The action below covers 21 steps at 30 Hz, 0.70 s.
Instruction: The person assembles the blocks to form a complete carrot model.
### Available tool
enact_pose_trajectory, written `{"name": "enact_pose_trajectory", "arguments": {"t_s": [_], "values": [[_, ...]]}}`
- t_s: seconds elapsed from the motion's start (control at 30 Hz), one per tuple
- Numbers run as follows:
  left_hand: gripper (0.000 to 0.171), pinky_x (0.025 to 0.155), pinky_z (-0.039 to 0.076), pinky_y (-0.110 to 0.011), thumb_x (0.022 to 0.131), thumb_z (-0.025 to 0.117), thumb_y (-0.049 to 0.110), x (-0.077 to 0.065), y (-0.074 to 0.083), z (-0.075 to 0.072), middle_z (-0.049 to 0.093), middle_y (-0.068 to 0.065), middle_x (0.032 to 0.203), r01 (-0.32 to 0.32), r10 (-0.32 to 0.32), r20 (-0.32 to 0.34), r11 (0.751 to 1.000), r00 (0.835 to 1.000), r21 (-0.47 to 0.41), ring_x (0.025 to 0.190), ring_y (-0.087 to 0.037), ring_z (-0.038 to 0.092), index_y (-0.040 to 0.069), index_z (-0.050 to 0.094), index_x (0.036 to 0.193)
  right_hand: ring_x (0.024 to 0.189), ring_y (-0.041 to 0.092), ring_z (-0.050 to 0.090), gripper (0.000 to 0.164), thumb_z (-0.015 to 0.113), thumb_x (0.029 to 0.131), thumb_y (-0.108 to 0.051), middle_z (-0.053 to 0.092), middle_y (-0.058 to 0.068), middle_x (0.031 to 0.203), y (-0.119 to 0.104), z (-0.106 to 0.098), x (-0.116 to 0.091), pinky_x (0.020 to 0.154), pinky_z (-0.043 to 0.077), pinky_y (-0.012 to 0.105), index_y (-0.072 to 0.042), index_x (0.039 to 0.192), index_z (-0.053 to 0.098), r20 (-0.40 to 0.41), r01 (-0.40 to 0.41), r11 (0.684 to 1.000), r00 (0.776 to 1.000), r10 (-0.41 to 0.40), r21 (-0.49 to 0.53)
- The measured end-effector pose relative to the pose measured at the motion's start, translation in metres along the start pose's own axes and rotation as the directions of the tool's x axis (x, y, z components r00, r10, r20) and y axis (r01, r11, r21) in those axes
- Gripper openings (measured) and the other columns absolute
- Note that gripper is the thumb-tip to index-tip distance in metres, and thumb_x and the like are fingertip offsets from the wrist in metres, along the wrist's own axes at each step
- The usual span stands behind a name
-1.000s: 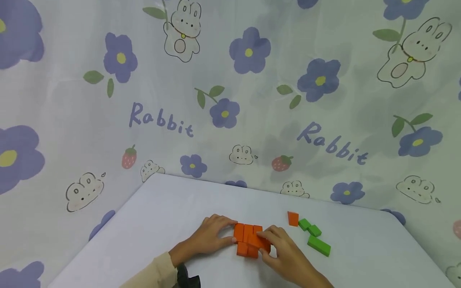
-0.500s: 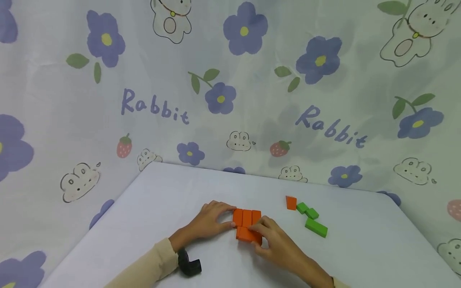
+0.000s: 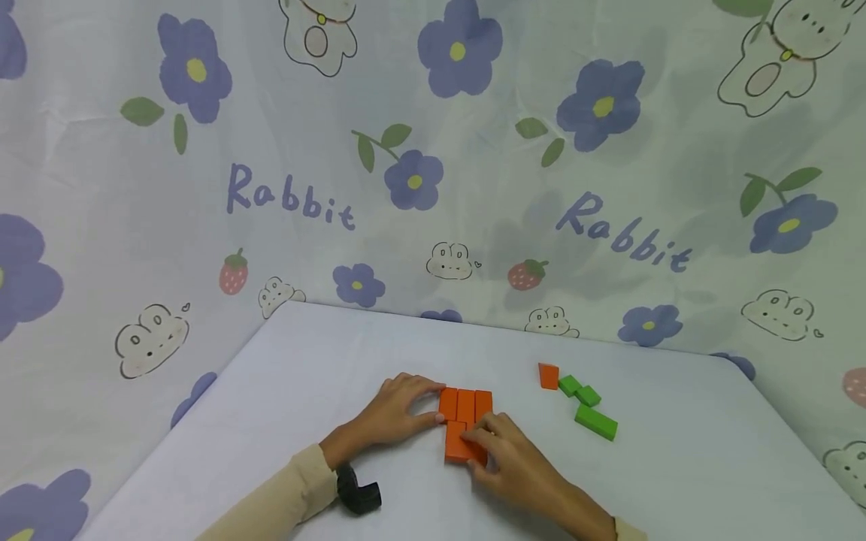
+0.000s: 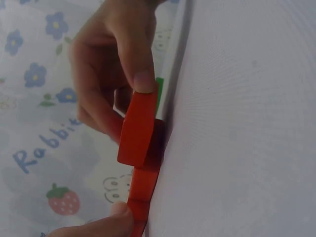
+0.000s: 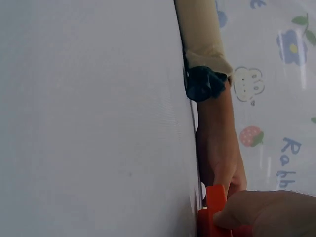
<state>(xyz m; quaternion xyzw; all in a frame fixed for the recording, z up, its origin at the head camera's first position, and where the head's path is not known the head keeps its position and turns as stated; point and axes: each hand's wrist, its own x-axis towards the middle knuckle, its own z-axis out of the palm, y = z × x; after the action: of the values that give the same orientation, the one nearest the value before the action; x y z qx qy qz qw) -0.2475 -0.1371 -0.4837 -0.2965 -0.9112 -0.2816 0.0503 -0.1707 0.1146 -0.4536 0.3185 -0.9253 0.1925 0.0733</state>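
Several orange blocks [image 3: 465, 406] lie side by side in a row on the white table. My left hand [image 3: 395, 409] holds the row at its left end, index fingertip at the far corner and thumb at the near one. In the left wrist view the left thumb [image 4: 116, 222] presses on the end block. My right hand [image 3: 510, 458] pinches an orange block [image 4: 137, 128] between thumb and fingers, over the blocks on the near side of the row. Its fingers partly cover these blocks in the head view. The held block stands above the others in the left wrist view.
Behind the right hand, a separate orange block [image 3: 549, 376] stands beside two small green blocks [image 3: 579, 391] and a longer green block [image 3: 596, 422]. A black device [image 3: 358, 492] is at the left wrist. A patterned curtain [image 3: 406, 188] hangs behind the table.
The right hand has brought its orange block leftward over the near blocks and turned it from lying crosswise. The left hand keeps its place at the row. The head view has tilted down.
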Motion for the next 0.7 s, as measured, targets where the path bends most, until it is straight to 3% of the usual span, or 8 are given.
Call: {"name": "enact_pose_trajectory", "arguments": {"t_s": [0.43,0.7], "values": [[0.054,0.099,0.038,-0.045,0.092,0.065,0.054,0.002,0.0,0.001,0.062,0.006,0.137,-0.006,0.006,0.007,1.0,1.0,0.006,0.124,-0.017,0.052,0.027,0.058,0.139,0.094,0.005,0.046,0.034,0.08,0.083,-0.027,0.054,-0.01,0.105,0.007,0.013,-0.004,0.08,0.047,0.022,-0.016,0.115,0.074,-0.091,0.092,0.987,0.99,-0.104,-0.133],[0.053,0.1,0.038,-0.046,0.092,0.066,0.052,0.002,0.001,-0.001,0.062,0.005,0.136,0.009,-0.009,0.012,1.0,1.0,-0.003,0.124,-0.018,0.052,0.026,0.059,0.138,0.092,0.004,0.046,0.032,0.079,0.084,-0.028,0.054,-0.011,0.104,0.008,0.015,-0.005,0.08,0.047,0.023,-0.016,0.114,0.075,-0.076,0.087,0.986,0.992,-0.098,-0.14]]}}
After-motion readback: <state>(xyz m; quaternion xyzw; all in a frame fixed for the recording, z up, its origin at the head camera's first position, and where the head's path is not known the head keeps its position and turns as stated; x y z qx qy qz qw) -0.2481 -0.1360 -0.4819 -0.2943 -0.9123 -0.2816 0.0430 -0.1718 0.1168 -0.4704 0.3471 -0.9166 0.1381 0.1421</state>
